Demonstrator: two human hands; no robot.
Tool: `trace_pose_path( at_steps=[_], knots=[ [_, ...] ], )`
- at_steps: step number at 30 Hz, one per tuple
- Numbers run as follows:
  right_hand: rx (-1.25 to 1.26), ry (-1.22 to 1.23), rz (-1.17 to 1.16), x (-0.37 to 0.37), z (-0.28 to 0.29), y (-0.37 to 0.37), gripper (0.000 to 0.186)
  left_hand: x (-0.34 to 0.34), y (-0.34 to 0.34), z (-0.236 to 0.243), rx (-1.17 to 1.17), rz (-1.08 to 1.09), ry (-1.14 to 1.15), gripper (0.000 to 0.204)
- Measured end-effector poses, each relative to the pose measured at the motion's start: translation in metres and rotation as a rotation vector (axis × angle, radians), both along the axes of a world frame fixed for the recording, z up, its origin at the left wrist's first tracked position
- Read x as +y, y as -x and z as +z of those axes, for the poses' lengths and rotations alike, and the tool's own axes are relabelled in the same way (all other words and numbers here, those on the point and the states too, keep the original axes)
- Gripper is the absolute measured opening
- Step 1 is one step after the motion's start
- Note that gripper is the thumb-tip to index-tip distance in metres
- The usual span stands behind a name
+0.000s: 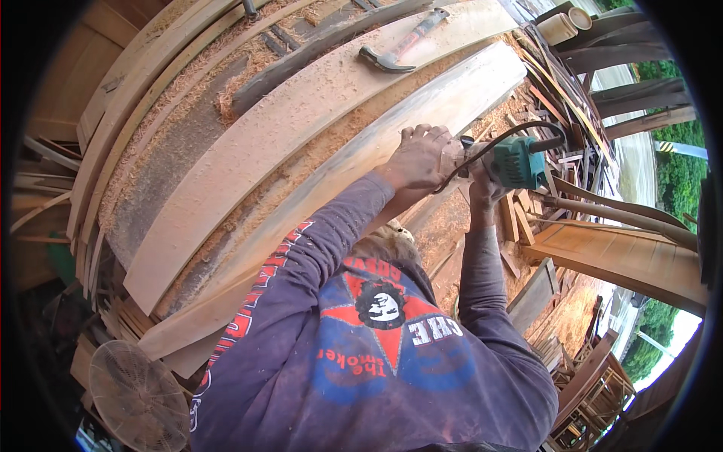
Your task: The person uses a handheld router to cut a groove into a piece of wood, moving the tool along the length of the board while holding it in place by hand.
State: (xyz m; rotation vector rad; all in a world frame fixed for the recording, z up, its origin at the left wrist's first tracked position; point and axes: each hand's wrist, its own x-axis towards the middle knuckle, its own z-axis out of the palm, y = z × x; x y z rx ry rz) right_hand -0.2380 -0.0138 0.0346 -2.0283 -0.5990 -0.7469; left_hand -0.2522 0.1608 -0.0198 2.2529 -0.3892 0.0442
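Observation:
My right hand [484,187] is closed round the body of a teal corded power tool [516,163], at the near edge of a long pale board [467,89]. At the tool's front end, my left hand [423,157] bends its fingers over it, close above the board; the hand hides the part under its palm. A black cord [503,138] loops over the tool and past my wrists. The tool's working face is hidden. Beyond that board, a claw hammer [403,47] lies on a second wide, pale plank [248,169] sprinkled with shavings.
Wood shavings and more long boards [143,105] cover the far left. A round mesh fan [139,395] stands at the lower left. Offcuts [553,162] pile up at the right, near a wooden panel [617,264]. A pale tub [557,29] sits at the upper right.

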Motion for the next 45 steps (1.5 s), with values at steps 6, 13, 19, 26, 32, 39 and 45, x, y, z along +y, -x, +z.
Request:
trace_pose_path(
  at_steps=[6,13,19,26,32,39,45],
  knots=[
    [0.169,-0.437,-0.131,0.006,-0.009,0.033,0.023,-0.004,0.003,0.007,0.032,-0.141,-0.064,0.101],
    [0.148,-0.370,-0.188,0.004,-0.009,0.037,0.029,0.005,0.005,0.013,-0.009,-0.193,-0.087,0.097],
    [0.167,-0.389,-0.096,-0.007,-0.019,0.025,0.023,0.000,0.006,0.002,0.030,-0.115,-0.022,0.081],
    [0.062,-0.125,-0.108,-0.011,-0.033,-0.006,0.027,0.010,0.000,-0.010,-0.005,-0.022,-0.003,0.095],
    [0.170,-0.407,0.107,0.015,-0.035,-0.028,0.035,0.014,0.013,-0.007,-0.011,0.168,0.110,0.093],
    [0.210,-0.261,0.219,0.020,-0.053,-0.040,0.041,0.019,0.032,-0.009,-0.029,0.341,0.143,0.093],
    [0.235,-0.148,0.284,0.029,-0.053,-0.031,0.041,0.019,0.053,-0.004,-0.088,0.467,0.111,0.082]
  ],
)
